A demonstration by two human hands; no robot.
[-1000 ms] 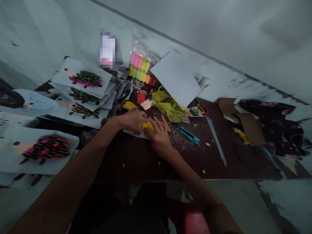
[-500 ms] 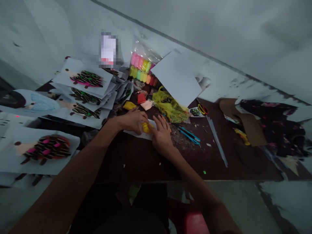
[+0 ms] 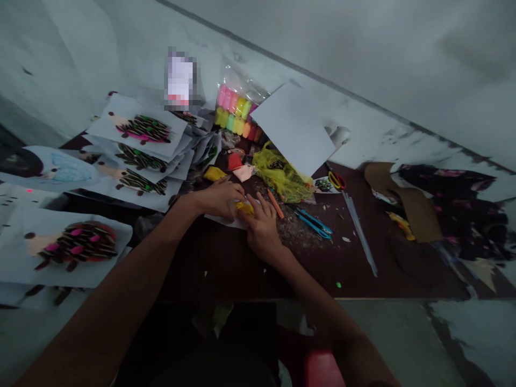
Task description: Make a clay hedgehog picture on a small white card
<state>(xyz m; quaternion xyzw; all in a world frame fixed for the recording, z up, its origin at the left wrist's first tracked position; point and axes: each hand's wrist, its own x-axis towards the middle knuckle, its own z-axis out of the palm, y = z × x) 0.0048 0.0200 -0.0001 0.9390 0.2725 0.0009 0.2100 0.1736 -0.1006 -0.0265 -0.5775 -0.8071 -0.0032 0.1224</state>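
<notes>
The right hand (image 3: pixel 261 228) has drawn back slightly, uncovering the orange pen (image 3: pixel 276 203); both it and the left hand (image 3: pixel 220 198) press the yellow lump (image 3: pixel 244 207) on paper (image 3: pixel 226 220), fingers closed on it.

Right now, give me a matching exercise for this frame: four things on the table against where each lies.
Things:
1. yellow clay
2. blue scissors
3. bag of clay pots
4. blank white sheet

Places:
A. against the wall, leaning over the yellow mesh
B. between left hand and right hand
C. far side, by the wall
D. right of the hands

Pairs: 1-B, 2-D, 3-C, 4-A
</notes>
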